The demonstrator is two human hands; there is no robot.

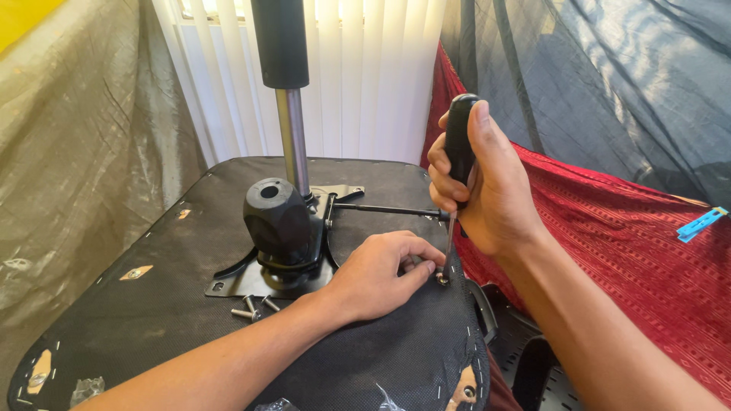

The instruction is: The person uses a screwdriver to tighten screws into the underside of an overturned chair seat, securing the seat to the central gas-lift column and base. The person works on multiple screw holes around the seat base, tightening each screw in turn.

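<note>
- Right hand (487, 183) wraps tight around the black handle of a screwdriver (459, 144), held upright; its thin shaft runs down to a bolt (442, 279) at the right edge of the seat underside (152, 320).
- Left hand (377, 270) lies on the black fabric, fingertips (422, 268) pinched narrow around that bolt, steadying it just beside the tool tip.
- The seat underside lies flat and upturned, filling the near centre; black fabric stapled round the rim.
- Tilt mechanism (278, 228), a black plate with a round knob, sits at centre; the gas cylinder (292, 137) rises from it toward the far side, and a thin lever rod (384, 209) runs right from it.
- Progress, as a judgement: the plate looks seated on the seat, but loose bolts (255, 308) lie just near of it, so not all fixings are in. The bolt at the right edge stands proud, early in its thread or nearly out; cannot tell which.
- Open mounting holes (137, 272) show at left, plus one near the lower right, unfilled.
- Clear plastic bag scraps (85, 390) lie at the near left corner, crumpled; contents too small to tell.
- Blue tag (700, 224), a small strip, sits on the red cloth (609, 228) far right.
- No readable labels or signs elsewhere; grey sheeting and white blinds behind.
</note>
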